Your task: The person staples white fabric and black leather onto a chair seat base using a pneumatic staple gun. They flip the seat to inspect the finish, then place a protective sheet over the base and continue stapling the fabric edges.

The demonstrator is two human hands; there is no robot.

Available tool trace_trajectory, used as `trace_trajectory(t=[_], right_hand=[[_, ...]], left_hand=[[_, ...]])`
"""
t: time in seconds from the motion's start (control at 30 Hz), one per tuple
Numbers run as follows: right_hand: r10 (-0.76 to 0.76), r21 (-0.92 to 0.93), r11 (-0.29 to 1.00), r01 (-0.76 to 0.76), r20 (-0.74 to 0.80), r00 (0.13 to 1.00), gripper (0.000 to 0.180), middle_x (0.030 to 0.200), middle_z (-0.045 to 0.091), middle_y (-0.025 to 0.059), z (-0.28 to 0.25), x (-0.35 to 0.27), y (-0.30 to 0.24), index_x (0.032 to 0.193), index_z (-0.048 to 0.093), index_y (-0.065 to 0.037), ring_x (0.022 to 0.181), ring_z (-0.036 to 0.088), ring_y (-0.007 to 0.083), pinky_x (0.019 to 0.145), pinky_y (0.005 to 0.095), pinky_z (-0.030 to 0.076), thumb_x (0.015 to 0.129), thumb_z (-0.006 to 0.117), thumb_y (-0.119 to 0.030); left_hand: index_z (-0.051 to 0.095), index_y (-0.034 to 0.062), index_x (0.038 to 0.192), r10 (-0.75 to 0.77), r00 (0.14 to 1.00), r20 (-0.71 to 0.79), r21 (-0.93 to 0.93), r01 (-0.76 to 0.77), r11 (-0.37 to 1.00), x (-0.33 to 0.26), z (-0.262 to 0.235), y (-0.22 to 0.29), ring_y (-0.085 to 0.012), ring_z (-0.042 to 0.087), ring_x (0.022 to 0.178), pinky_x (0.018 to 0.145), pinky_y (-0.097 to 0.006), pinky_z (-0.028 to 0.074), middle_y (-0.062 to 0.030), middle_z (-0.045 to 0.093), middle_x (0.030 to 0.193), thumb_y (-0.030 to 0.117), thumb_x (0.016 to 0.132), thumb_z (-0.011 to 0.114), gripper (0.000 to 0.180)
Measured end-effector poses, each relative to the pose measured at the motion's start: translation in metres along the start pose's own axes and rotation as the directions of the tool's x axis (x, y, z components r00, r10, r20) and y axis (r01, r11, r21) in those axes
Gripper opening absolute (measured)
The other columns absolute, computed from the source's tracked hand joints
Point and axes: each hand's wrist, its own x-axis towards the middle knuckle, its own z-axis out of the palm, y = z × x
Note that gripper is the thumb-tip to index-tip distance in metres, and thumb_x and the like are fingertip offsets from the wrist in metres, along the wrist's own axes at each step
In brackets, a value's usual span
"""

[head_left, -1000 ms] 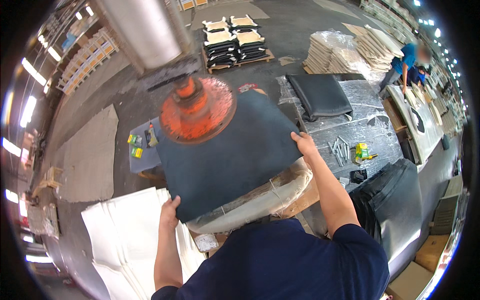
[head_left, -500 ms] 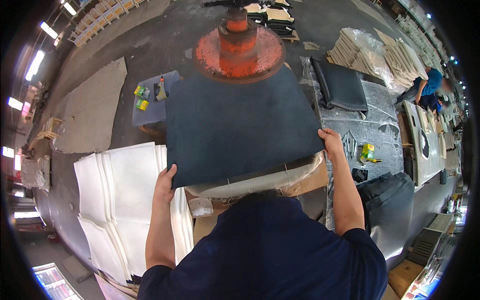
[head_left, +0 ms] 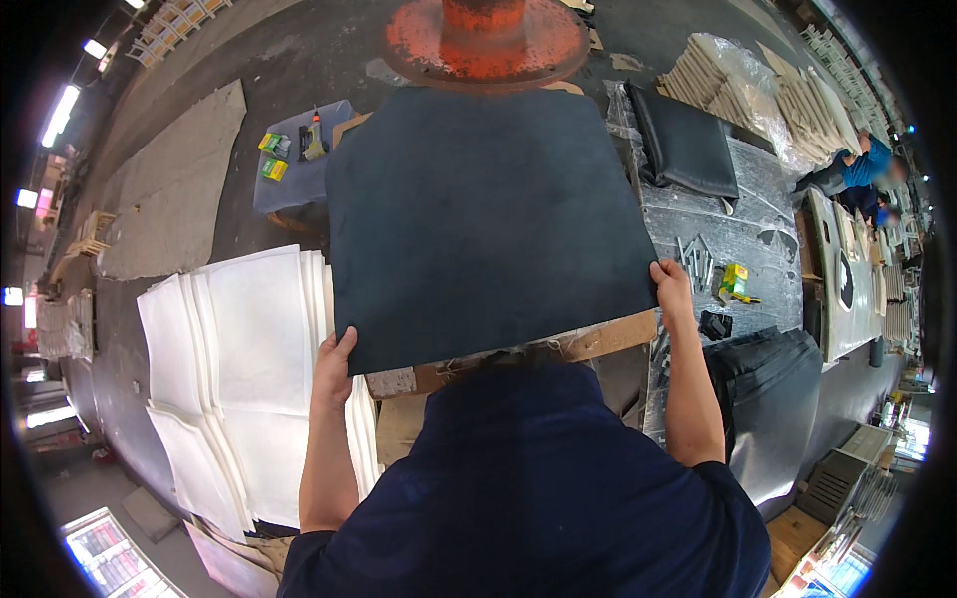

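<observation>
A wide black sheet (head_left: 488,219), possibly leather or leatherette, is spread in front of me. Its far edge lies close under a worn red metal disc (head_left: 485,45). At the near left corner, my left hand (head_left: 335,367) pinches the sheet with the thumb on top. The near right corner is gripped the same way by my right hand (head_left: 673,289). Most of what lies beneath is hidden; a brown board edge (head_left: 603,337) shows below the near side.
White padding sheets (head_left: 254,349) are stacked at left. A small table (head_left: 299,194) bears a nail gun (head_left: 314,140). On the plastic-wrapped table (head_left: 763,199) at right lie a black cushion (head_left: 686,145) and metal rods (head_left: 695,261). Black sheets (head_left: 773,399) hang nearby. Another person (head_left: 862,169) works far right.
The sheet's near edge has come down over the pale padded edge that showed beneath it. Both hands keep their corners. The whole view has shifted, with the red disc now higher in it.
</observation>
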Motion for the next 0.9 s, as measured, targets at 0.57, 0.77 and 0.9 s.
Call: trace_trajectory(t=[0.57,0.77,0.9], right_hand=[[-0.099,0.048,0.993,0.104,-0.099,0.990,0.017,0.086,0.066,-0.0034,0.002,-0.008,0.018,0.101,0.075,-0.002,0.080,0.056,0.0078,0.074,0.0295,0.046,0.108,0.074,-0.018],[-0.140,-0.017,0.990,0.139,-0.113,0.984,0.014,0.086,0.067,-0.0026,0.002,-0.009,0.022,0.100,0.075,-0.003,0.081,0.058,0.0087,0.075,0.0300,0.047,0.106,0.076,-0.015],[-0.157,0.000,0.987,0.158,-0.123,0.980,0.012,0.085,0.067,-0.0028,-0.002,-0.006,0.027,0.099,0.074,-0.003,0.079,0.058,0.0089,0.073,0.0296,0.047,0.105,0.077,-0.013]], left_hand=[[0.071,-0.0041,0.138,0.121,0.992,-0.044,0.257,-0.105,0.961,-0.003,-0.002,-0.015,-0.0165,0.072,0.115,0.106,-0.032,0.054,-0.0087,0.078,0.129,0.022,0.112,0.071,0.036],[0.069,-0.0049,0.142,0.137,0.989,-0.053,0.248,-0.120,0.961,-0.007,0.006,-0.018,-0.0169,0.070,0.119,0.108,-0.033,0.052,-0.0093,0.077,0.132,0.020,0.114,0.067,0.038],[0.069,-0.0044,0.144,0.156,0.987,-0.033,0.210,-0.146,0.967,-0.003,0.006,-0.021,-0.0176,0.070,0.122,0.111,-0.034,0.051,-0.0098,0.077,0.134,0.022,0.114,0.069,0.040]])
